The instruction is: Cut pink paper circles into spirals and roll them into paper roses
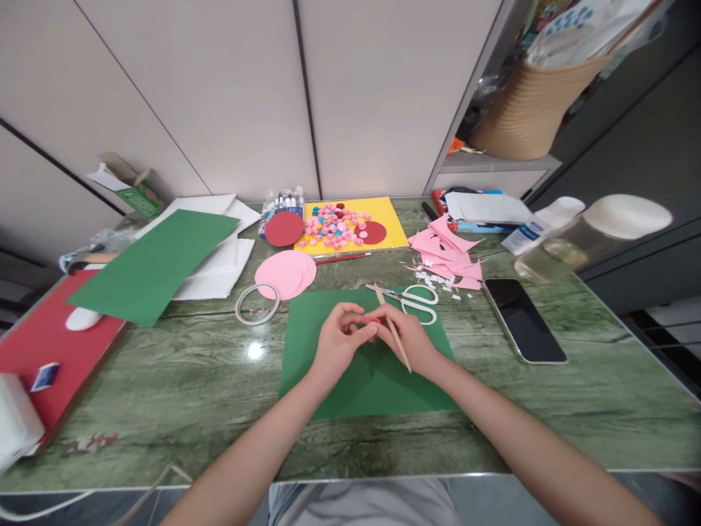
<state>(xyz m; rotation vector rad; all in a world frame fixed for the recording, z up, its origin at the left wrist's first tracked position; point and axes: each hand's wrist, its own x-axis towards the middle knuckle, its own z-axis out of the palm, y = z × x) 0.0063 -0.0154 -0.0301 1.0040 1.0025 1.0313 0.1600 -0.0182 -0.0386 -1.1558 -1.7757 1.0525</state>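
Over a green sheet of paper [372, 394], my left hand [340, 343] and my right hand [408, 337] meet at the fingertips. A small pinkish-red piece [374, 321] is pinched between them, mostly hidden by the fingers. My right hand also holds a slim wooden stick [399, 345] with pointed ends, slanting across its fingers. White-handled scissors [419, 298] lie just beyond my right hand, partly on the green sheet. Left of the sheet is a roll of tape [239, 307], overlapping pink paper circles [290, 272].
Behind, a yellow sheet [391, 212] bears many small pink pieces [334, 228] and a dark red circle [375, 233]. Pink scraps [446, 252] lie to its right, near a phone [524, 321] and a clear bottle [575, 245]. At left are another green sheet [158, 263] and red paper [71, 358].
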